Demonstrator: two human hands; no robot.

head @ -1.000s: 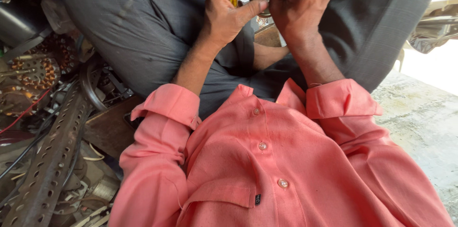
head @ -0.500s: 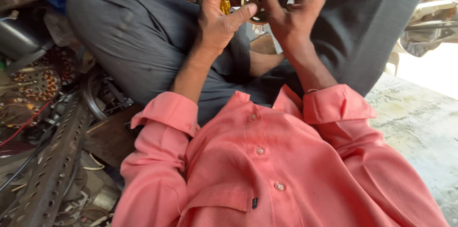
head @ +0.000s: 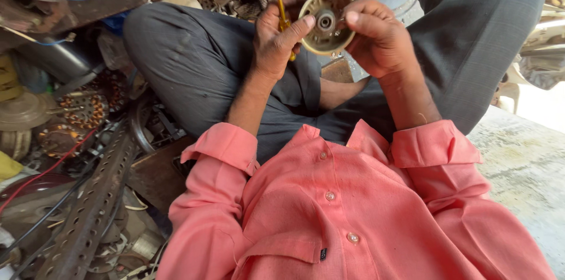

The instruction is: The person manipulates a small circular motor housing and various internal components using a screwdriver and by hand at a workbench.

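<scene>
No packages, signs, screens; small dark shirt-pocket tag (head: 323, 253).

The left hand (head: 276, 41) covers most of the yellow screwdriver (head: 283, 16); its tip is too small to make out. The right hand (head: 379, 38) hides the far edge of the round metal cover (head: 327, 21). The perforated metal bar (head: 88, 209) runs off the bottom edge.

A dull, grimy metal motor cover (head: 327, 21) with a shinier steel hub, a glossy yellow plastic screwdriver handle (head: 283, 18), matt woven salmon shirt cloth (head: 353, 209), soft grey trouser fabric (head: 194, 62), a rusted perforated steel angle bar (head: 88, 215) and rough stained concrete floor (head: 524, 168).
</scene>
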